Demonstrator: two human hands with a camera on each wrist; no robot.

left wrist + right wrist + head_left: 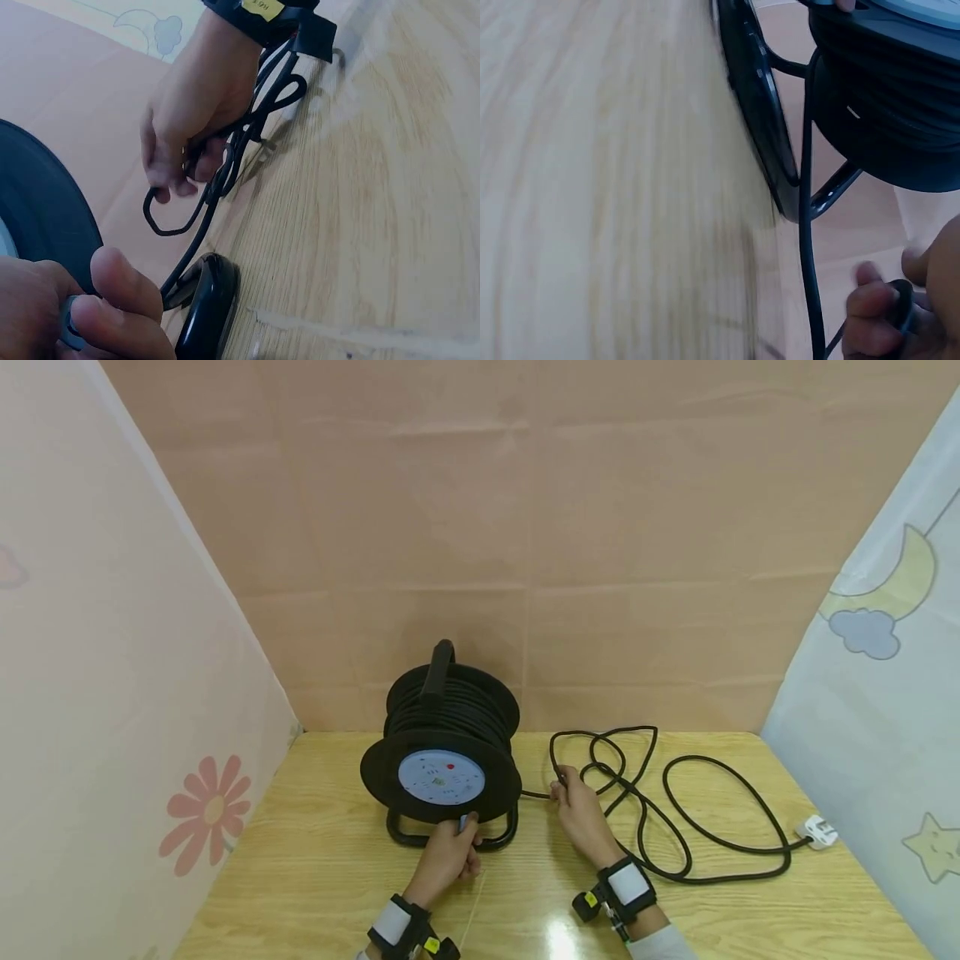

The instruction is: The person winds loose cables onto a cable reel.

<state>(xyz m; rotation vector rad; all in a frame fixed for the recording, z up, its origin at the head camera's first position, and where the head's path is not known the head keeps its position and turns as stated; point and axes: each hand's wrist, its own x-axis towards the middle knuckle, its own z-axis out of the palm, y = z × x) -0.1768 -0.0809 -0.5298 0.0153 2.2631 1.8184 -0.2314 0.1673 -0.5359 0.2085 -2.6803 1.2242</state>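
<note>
A black cable reel [382,768] stands on its tubular frame [408,838], wound with black cable under a black carrying handle. On its front disc is a pale blue socket panel [441,777] with a small red button. My left hand [447,853] grips a small grey-blue crank knob [462,820] at the disc's lower edge; the fingers curl round it in the left wrist view. To the right of the reel, my right hand [583,817] holds the loose black cable [808,247] in curled fingers. That cable runs low from the reel past the hand.
Loose loops of cable [678,835] spread over the right side of the wooden table [300,893], ending in a white plug [817,832] near the right edge. A brown backdrop [637,527] rises behind; patterned sheets flank both sides.
</note>
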